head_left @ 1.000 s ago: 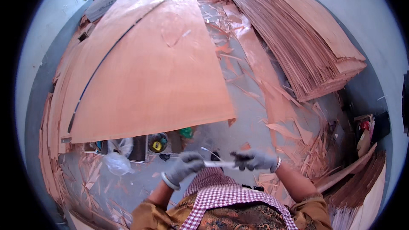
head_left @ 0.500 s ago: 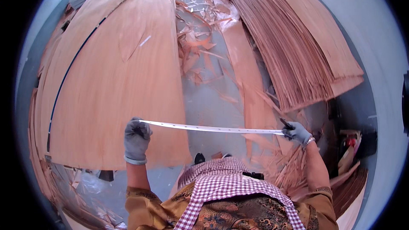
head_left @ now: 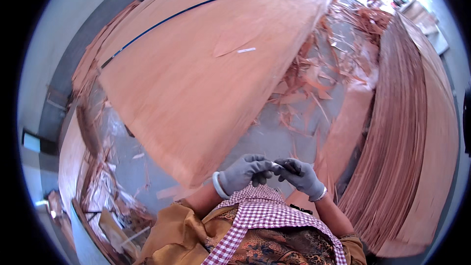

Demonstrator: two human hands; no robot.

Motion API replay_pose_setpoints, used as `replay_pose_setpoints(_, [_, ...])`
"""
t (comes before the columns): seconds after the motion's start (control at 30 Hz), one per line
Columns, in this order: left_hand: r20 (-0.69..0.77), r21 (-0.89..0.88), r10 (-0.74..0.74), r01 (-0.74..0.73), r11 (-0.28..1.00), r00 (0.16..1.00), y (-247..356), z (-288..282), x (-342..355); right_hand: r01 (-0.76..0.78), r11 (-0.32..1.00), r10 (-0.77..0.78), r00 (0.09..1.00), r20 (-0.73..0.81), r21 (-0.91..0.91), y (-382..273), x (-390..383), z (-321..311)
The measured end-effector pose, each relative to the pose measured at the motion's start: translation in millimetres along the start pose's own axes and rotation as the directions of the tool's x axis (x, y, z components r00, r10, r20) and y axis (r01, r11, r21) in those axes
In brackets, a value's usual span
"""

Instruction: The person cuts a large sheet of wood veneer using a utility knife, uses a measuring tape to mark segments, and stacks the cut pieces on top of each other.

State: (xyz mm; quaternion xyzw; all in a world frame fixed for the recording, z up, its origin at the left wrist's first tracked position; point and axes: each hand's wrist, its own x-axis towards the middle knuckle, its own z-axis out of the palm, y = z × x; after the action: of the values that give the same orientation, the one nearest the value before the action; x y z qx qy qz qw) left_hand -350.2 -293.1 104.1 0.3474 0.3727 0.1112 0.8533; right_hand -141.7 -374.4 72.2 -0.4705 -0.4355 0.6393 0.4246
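Observation:
My two gloved hands meet in front of my checked apron. My left hand (head_left: 245, 172) is closed, its fingers pinching toward a short visible bit of white tape strip (head_left: 275, 165). My right hand (head_left: 303, 180) is closed at the other side of that bit and also grips a slim black tool (head_left: 290, 167), whose kind I cannot make out. Fingers hide the rest of the strip. Beyond my hands lies a wide sheet of wood veneer (head_left: 196, 93), with a small white piece of tape (head_left: 247, 50) on it near a leaf-shaped patch.
A long thin blue and black rod (head_left: 171, 17) lies across the veneer. At right stands a tall stack of veneer sheets (head_left: 397, 132). Torn veneer scraps (head_left: 309, 88) litter the grey floor between them. More scraps and plastic (head_left: 115, 191) lie at lower left.
My hands have come together from wide apart, and the strip stretched between them now shows only a short bit. My view has turned left, swinging the veneer sheet across.

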Motion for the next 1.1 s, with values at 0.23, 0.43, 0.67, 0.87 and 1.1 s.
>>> replay_pose_setpoints(0.23, [-0.124, -0.333, 0.144, -0.178, 0.926, 0.982, 11, -51, 38, 0.017, 0.831, 0.111, 0.974, 0.197, -0.555, -54, 107, -70])
replay_pose_setpoints(0.43, [-0.568, -0.143, 0.475, -0.649, 0.747, 0.672, 62, -117, 100, 0.144, 0.643, 0.101, 0.958, 0.27, -0.752, -108, 266, -86])
replay_pose_setpoints(0.67, [-0.496, 0.868, 0.848, 0.119, 0.481, 0.188, 104, -203, 132, -0.119, 0.917, 0.281, 0.871, 0.403, -0.381, -107, 455, -37])
replay_pose_setpoints(0.87, [-0.308, 0.899, 0.915, 0.394, 0.19, 0.263, 154, -247, 169, -0.295, 0.872, 0.445, 0.811, 0.38, -0.391, -59, 532, -32])
replay_pose_setpoints(1.1, [-0.309, 0.891, 0.837, 0.446, 0.088, 0.452, 168, -269, 196, -0.266, 0.807, 0.472, 0.827, 0.306, -0.528, -56, 531, -32])
